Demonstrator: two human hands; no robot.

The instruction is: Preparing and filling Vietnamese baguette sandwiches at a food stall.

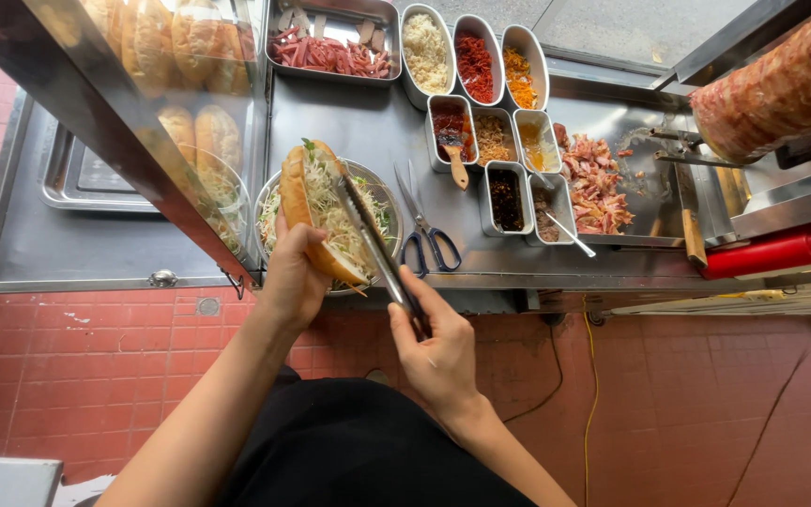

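Note:
My left hand [291, 272] grips a split bread roll [304, 202] filled with shredded cabbage, held over a round metal bowl [386, 200] of the same shredded salad. My right hand [436, 347] holds metal tongs [373, 239], whose tips rest in the roll's filling near its far end. Both hands are at the front edge of a steel counter [368, 127].
Scissors [424, 230] with dark handles lie right of the bowl. Small steel tubs [490, 94] hold toppings and sauces. Chopped meat [598, 183] sits on a tray below a meat spit [781, 89]. Bread rolls [194, 56] sit behind glass. A red bottle [776, 252] lies right.

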